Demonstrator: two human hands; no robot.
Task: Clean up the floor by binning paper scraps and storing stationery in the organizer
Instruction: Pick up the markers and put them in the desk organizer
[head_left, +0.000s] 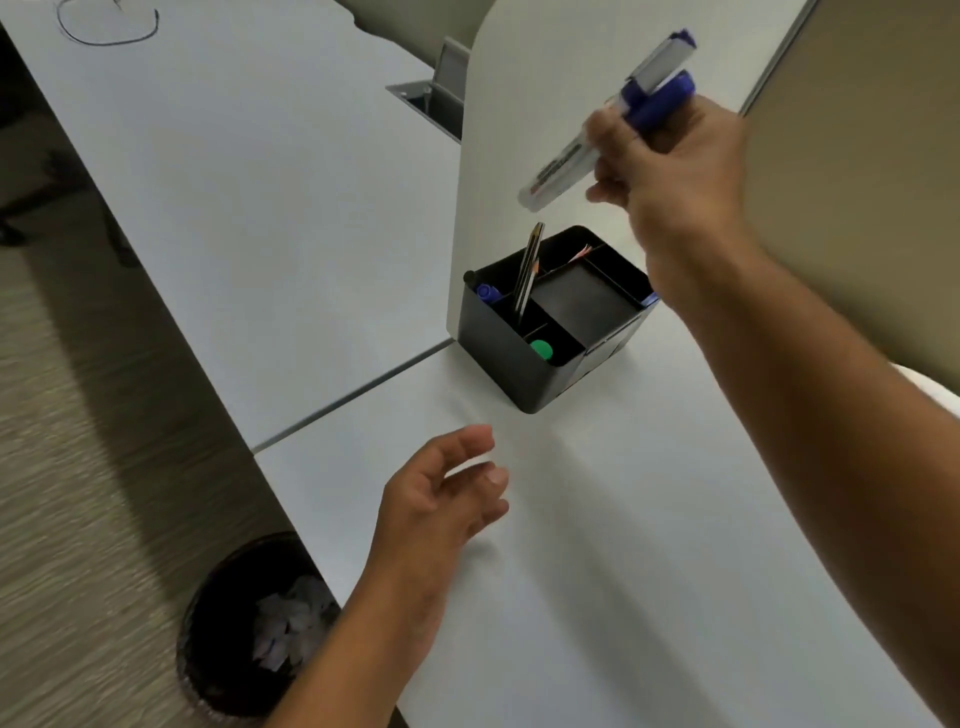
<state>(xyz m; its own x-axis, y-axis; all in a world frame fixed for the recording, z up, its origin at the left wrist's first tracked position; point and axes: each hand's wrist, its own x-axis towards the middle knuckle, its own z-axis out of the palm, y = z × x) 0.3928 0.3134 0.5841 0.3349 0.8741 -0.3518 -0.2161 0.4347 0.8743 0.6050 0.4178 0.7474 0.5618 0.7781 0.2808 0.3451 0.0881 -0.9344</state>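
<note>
Gleaming white markers (602, 135), blue-capped

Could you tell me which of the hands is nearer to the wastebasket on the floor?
Left. The left hand hovers open over the desk edge, just above the wastebasket. The right hand is raised far off, above the organizer, holding markers.

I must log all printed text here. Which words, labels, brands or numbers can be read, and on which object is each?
Nothing can be read.
Marker in the right hand: dark printed label on the white barrel, too blurred to read.
Black organizer: no text visible.
</note>
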